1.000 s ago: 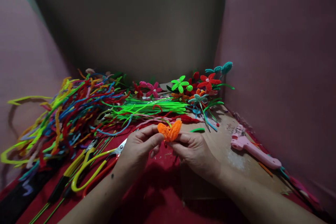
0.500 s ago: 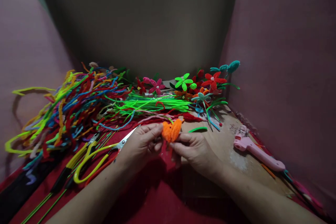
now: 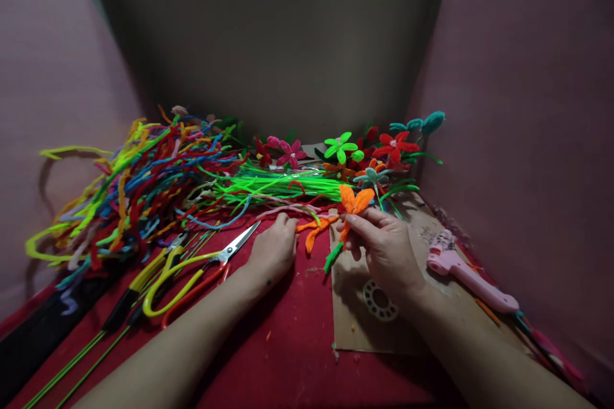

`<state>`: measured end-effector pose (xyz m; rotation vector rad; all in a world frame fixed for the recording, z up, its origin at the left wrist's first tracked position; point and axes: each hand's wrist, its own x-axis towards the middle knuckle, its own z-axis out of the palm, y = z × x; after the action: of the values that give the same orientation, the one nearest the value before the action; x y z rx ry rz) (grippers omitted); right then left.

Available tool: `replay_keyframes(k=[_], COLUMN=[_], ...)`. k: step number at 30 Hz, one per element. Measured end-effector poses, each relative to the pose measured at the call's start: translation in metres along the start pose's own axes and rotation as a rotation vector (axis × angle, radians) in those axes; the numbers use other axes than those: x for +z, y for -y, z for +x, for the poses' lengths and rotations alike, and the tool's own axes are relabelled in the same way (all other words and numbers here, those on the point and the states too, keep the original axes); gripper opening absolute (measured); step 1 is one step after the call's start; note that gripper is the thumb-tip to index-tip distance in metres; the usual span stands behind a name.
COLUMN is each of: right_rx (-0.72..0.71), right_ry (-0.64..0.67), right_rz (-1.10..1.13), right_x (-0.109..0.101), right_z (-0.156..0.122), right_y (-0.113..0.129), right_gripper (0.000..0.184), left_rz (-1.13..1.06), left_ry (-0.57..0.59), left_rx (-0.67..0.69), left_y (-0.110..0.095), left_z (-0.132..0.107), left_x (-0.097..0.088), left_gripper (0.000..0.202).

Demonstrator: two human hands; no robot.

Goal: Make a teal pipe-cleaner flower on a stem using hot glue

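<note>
My right hand (image 3: 384, 243) pinches an orange pipe-cleaner flower (image 3: 355, 199) by its lower part, petals pointing up. Below its orange stem shows a short green pipe-cleaner piece (image 3: 333, 258); whether the two are joined, I cannot tell. My left hand (image 3: 275, 246) rests low over the red surface, fingers curled. Its fingertips meet the end of a looped orange pipe-cleaner piece (image 3: 316, 230) lying at the cardboard's edge. Left of this hand lie scissors (image 3: 223, 255) with yellow and red handles, blades apart, and yellow-and-black pliers (image 3: 148, 275).
Mixed pipe cleaners (image 3: 139, 192) are heaped at the left. Behind my hands lies a bundle of green ones (image 3: 283, 185). Finished flowers (image 3: 394, 147) stand along the back. On the cardboard (image 3: 350, 332) are a white holed disc (image 3: 380, 300) and a pink glue gun (image 3: 472, 281).
My hands have parted. The right has lifted the orange flower up and right; the left has come away from it to another orange piece. The white disc has come into view.
</note>
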<state>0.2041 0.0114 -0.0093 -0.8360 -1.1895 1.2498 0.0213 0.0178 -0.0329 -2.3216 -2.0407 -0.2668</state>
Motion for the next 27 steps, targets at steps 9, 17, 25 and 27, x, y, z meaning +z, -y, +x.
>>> replay_keyframes(k=[9,17,25,27], right_rx=[0.0,0.004,-0.012,-0.015], right_ry=[-0.034,-0.028,-0.022,-0.032], right_rz=[0.042,0.012,0.008,0.016], right_x=[-0.001,0.001,0.002,0.001], right_z=[0.001,0.001,0.002,0.002], right_y=[0.002,-0.001,-0.004,-0.004], right_gripper=[0.018,0.019,0.019,0.019], left_rz=[0.087,0.063,0.045,0.054], left_ry=[0.082,0.113,0.046,0.031], left_rx=[-0.02,0.002,-0.023,-0.014], left_y=[0.0,0.007,0.002,0.001], left_z=[0.002,0.006,0.011,0.01], left_x=[-0.001,0.003,0.006,0.005], left_gripper=[0.023,0.024,0.02,0.019])
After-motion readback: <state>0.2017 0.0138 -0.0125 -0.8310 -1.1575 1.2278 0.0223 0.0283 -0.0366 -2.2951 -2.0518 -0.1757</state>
